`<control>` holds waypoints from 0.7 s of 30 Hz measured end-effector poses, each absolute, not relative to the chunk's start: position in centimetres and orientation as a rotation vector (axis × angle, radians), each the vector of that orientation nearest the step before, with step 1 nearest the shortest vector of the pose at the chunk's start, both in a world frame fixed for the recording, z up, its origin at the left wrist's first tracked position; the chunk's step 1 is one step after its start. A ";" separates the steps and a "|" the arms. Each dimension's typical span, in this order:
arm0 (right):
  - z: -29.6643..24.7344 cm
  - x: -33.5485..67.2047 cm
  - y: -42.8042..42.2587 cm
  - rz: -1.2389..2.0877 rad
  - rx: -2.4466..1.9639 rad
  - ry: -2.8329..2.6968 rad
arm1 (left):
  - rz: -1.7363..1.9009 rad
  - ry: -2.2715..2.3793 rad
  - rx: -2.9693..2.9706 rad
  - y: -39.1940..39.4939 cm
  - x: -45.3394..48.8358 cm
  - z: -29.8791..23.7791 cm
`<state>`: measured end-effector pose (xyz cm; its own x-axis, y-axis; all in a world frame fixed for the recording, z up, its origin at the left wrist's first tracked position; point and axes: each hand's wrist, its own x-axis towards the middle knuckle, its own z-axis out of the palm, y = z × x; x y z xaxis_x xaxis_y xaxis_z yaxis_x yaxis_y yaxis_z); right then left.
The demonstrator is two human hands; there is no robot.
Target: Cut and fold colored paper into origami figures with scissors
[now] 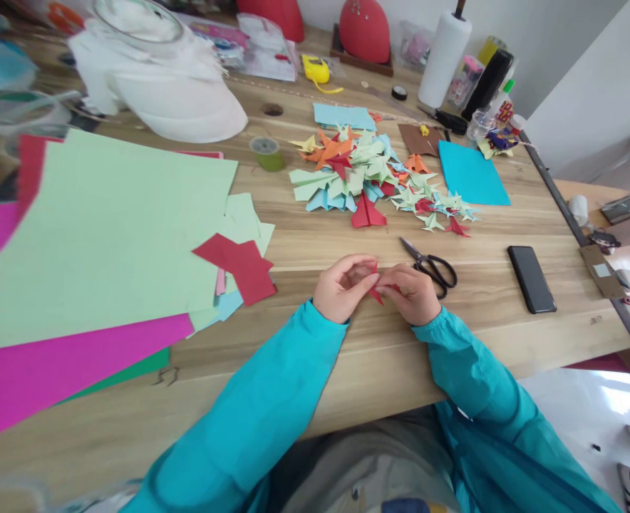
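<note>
Between my fingertips is a small piece of folded red paper (376, 293), pointed at its ends. My left hand (344, 286) pinches it from the left, and my right hand (414, 292) pinches it from the right; parts of the paper are hidden behind the fingers. Black-handled scissors (433, 269) lie just beyond my right hand, blades toward the upper left. Farther back is a heap of folded paper shapes (365, 160) in green, red, blue and orange. Red paper scraps (248, 267) rest left of my left hand.
Large green sheets (133, 228) and a magenta sheet (80, 370) cover the left side. A phone (532, 279) lies on the right, below a blue paper square (474, 173). Along the back stand a white cap (181, 103), a tape measure (316, 70) and a paper roll (444, 60).
</note>
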<state>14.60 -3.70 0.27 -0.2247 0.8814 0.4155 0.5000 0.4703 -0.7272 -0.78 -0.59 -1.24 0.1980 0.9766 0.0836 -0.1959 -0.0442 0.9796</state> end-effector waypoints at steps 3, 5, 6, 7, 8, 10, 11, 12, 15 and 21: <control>0.2 14.6 -3.7 0.552 -1.158 -1.901 | 1.181 0.913 1.215 -0.6 -0.8 -1.3; 0.2 14.6 -3.7 0.547 -1.154 -1.895 | 1.174 0.915 1.222 -0.6 -0.8 -1.3; 0.2 14.6 -3.7 0.550 -1.148 -1.889 | 1.170 0.916 1.223 -0.5 -0.8 -1.3; 0.3 14.6 -3.7 0.560 -1.139 -1.879 | 1.169 0.919 1.219 -0.5 -0.8 -1.3; 0.3 14.6 -3.7 0.577 -1.133 -1.863 | 1.172 0.925 1.206 -0.5 -0.8 -1.4; 0.5 14.6 -3.6 0.648 -1.121 -1.809 | 1.177 0.934 1.135 -0.3 -1.0 -1.4; 0.6 14.6 -3.6 0.703 -1.116 -1.767 | 1.175 0.931 1.079 -0.2 -1.0 -1.5; 0.6 14.6 -3.6 0.766 -1.110 -1.718 | 1.164 0.921 1.018 -0.1 -1.1 -1.5; 0.8 14.8 -3.5 0.927 -1.090 -1.583 | 1.106 0.874 0.887 0.2 -1.2 -1.6; 0.5 14.7 -3.5 0.997 -1.077 -1.513 | 1.133 0.848 0.841 0.3 -1.2 -1.5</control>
<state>14.71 -3.47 0.54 -0.1173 0.9607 0.2516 0.1482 0.2674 -0.9521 -1.19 0.26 -1.52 0.2055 0.9692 -0.1357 -0.4034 0.2102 0.8905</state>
